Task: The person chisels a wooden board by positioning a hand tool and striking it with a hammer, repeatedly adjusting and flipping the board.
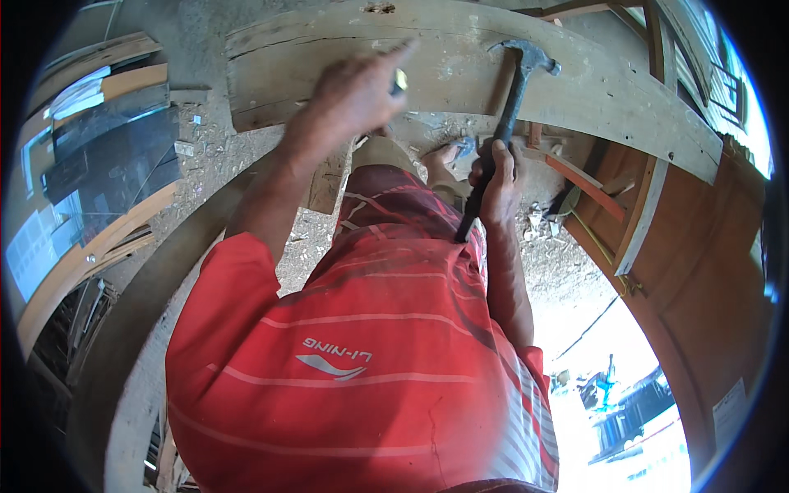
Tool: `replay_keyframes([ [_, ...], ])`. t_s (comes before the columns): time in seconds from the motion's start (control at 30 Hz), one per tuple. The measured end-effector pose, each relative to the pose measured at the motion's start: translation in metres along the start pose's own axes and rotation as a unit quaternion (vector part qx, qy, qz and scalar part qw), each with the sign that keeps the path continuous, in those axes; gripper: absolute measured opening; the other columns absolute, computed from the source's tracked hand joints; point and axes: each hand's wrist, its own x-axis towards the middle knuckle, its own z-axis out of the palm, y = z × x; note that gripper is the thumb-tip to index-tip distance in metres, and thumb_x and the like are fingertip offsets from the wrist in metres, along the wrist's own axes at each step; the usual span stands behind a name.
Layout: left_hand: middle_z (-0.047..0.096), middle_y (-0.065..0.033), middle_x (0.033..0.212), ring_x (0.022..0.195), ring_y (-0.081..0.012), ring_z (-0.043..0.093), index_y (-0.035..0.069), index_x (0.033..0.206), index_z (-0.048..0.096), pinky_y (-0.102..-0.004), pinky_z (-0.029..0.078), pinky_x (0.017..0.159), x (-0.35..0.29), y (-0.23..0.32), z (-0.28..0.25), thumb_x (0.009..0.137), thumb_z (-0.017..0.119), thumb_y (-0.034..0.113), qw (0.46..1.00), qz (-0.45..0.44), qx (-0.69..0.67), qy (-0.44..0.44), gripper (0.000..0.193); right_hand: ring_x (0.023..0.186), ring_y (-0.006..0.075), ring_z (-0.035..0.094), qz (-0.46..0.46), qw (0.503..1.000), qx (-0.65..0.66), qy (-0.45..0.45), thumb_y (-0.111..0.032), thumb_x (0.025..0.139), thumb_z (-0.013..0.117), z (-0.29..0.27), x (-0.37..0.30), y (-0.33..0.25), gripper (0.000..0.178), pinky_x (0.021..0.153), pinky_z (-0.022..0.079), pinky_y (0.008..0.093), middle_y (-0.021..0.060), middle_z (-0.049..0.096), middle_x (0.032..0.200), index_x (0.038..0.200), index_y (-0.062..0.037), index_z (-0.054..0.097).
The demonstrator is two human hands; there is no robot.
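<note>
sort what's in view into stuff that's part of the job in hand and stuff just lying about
Seemingly part of the job:
hammer, its handle gripped in the right hand
wide wooden plank, with the left hand over it
small pale item at the left fingers, too blurred to name

Apparently lying about:
dark panel at left
pale scraps on the ground

- Long, pale wooden board (460, 86), cracked at its left end, passing under the left hand (353, 94) and beyond the right hand (503, 185).
- Dusty floor (567, 271) below both hands, wood chips (540, 226) near the right.
</note>
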Motion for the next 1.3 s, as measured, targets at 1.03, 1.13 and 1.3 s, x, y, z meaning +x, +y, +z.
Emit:
replay_keyframes([
  [1.03, 0.058, -0.026, 0.14, 0.128, -0.0389, 0.058, 0.015, 0.156, 0.039, -0.0421, 0.045, 0.109, -0.038, -0.035, 0.012, 0.088, 0.074, 0.033, 0.978, -0.177, -0.096, 0.052, 0.078, 0.063, 0.0358, 0.061, -0.23, 0.872, -0.432, 0.024, -0.023, 0.099, 0.063, -0.006, -0.005, -0.005, 0.022, 0.06, 0.048, 0.0451, 0.0178, 0.061, 0.073, 0.101, -0.0033, 0.054],
  [1.13, 0.059, -0.0261, 0.139, 0.128, -0.0385, 0.059, 0.014, 0.156, 0.04, -0.0417, 0.046, 0.109, -0.038, -0.037, 0.01, 0.088, 0.074, 0.031, 0.977, -0.182, -0.097, 0.044, 0.077, 0.061, 0.0346, 0.061, -0.221, 0.875, -0.423, 0.075, -0.025, 0.1, 0.064, 0.004, -0.01, -0.009, 0.024, 0.059, 0.048, 0.0453, 0.0173, 0.061, 0.072, 0.1, -0.004, 0.053],
  [1.3, 0.061, -0.0261, 0.136, 0.125, -0.0388, 0.061, 0.015, 0.155, 0.041, -0.0414, 0.047, 0.107, -0.033, -0.042, 0.012, 0.088, 0.074, 0.029, 0.977, -0.17, -0.118, 0.055, 0.076, 0.063, 0.0341, 0.06, -0.179, 0.844, -0.503, 0.043, -0.027, 0.101, 0.062, -0.007, 0.005, 0.008, 0.025, 0.059, 0.047, 0.0471, 0.0187, 0.062, 0.073, 0.099, -0.0049, 0.05],
])
